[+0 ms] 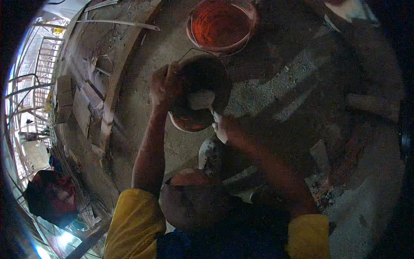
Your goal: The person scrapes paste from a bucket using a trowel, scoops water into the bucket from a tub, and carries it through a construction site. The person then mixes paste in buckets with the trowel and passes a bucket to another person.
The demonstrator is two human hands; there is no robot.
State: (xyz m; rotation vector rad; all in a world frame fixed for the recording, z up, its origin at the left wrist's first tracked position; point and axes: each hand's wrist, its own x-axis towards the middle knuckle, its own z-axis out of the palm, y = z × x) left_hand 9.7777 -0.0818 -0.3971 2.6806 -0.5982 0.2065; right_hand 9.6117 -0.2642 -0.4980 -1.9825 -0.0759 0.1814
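Note:
My left hand [164, 84] grips the left rim of a dark bucket [186, 125] in front of me. In my right hand [223, 127] is the handle of a trowel or scraper. Its pale, flat blade [201, 99] is inside the mouth of the bucket. Deep shadow hides most of the bucket's inside, so I cannot tell what it holds. Beyond it stands an orange-red bucket [223, 27] with a wire handle. My shoe [208, 155], marked with pale stains, shows just below the dark bucket.
A long timber board [121, 84] lies on the dusty floor to the left, beside flat scraps [82, 110]. Loose rubble [323, 194] lies at the lower right. Pale grit [268, 90] streaks the ground. Metal scaffolding [48, 55] and a dark red cloth-like bundle [51, 197] are far left.

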